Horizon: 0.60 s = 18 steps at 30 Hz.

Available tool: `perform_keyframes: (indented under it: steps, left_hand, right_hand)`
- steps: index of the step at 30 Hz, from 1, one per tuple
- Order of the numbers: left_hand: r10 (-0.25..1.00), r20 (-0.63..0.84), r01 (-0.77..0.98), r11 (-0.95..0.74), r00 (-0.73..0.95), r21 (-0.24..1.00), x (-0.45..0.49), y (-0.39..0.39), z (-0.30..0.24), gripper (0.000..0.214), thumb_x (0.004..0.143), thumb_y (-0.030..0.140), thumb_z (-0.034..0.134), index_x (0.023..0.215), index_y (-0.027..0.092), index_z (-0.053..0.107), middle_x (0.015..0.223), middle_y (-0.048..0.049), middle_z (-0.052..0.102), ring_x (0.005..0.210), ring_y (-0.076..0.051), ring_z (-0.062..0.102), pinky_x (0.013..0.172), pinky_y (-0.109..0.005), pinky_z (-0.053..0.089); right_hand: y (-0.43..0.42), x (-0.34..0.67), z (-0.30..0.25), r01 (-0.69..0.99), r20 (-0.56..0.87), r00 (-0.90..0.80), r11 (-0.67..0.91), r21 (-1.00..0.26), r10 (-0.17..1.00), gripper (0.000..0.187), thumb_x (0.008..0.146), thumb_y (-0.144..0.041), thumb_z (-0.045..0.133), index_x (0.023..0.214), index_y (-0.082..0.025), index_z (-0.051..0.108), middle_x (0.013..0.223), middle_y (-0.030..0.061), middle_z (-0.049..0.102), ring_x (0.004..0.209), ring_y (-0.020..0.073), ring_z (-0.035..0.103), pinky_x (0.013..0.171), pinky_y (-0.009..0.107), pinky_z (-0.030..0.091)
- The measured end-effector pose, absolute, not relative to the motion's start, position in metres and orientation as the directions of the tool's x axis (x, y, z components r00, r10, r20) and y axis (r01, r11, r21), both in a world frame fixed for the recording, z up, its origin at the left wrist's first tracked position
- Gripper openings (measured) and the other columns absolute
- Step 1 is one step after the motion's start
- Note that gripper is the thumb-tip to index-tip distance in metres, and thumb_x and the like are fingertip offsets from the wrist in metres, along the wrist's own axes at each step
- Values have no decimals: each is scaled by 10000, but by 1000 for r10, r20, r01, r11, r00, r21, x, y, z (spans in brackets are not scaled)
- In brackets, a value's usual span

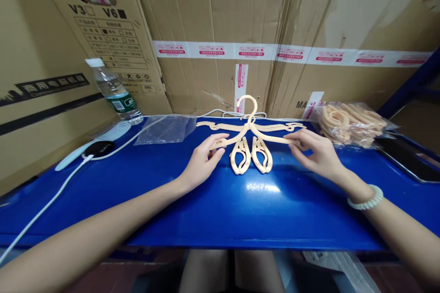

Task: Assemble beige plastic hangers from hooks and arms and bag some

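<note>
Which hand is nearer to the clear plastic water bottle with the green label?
Left. The left hand grips one arm of the beige plastic hanger, to the right of and in front of the water bottle. The right hand holds the hanger's other arm, farther away.

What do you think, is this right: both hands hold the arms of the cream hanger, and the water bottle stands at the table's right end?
No. The head view shows the water bottle at the left end of the blue table, not the right. The left hand and right hand each hold an arm of the cream hanger.
</note>
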<state>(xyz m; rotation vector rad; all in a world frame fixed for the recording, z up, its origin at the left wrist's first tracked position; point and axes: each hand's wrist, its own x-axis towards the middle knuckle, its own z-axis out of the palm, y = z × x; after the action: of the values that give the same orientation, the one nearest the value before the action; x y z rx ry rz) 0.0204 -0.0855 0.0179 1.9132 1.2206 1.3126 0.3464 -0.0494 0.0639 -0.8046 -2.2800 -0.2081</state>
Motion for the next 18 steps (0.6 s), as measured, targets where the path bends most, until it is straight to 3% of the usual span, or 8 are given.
perform_keyframes:
  steps: [6,9,15,18]
  left_hand:
    - [903,426,372,-416,60,830,20,-84,20,317,962,275,522,1245,171,619,1233,-89,688,1116,-212,654,982,-333,518]
    - [909,413,366,-402,51,839,21,-84,20,307,952,261,526,1226,167,628,1246,-94,690,1147,-218,648,1012,-344,508]
    - [913,406,333,-399,51,855,24,-86,19,304,952,260,524,1219,167,637,1221,-93,701,1125,-222,659,1001,-346,517]
    - [913,405,312,-400,51,862,25,-88,20,304,960,269,531,1227,172,636,1199,-92,703,1095,-221,668,990,-346,522]
  right_hand:
    - [-44,352,72,531,585,-762,785,320,277,255,938,-145,579,1176,-205,648,947,80,712,882,237,600,761,369,479]
    - [-46,353,74,568,573,-777,683,460,260,275,945,-119,566,1184,-218,662,1046,98,721,925,253,599,761,387,450]
    - [-53,357,68,684,643,-704,533,498,304,418,939,-17,486,1266,-227,640,1146,76,715,686,145,611,587,290,409]
    - [-53,355,64,703,676,-666,567,428,315,435,934,-37,512,1299,-243,627,1267,93,663,779,169,669,605,288,459]
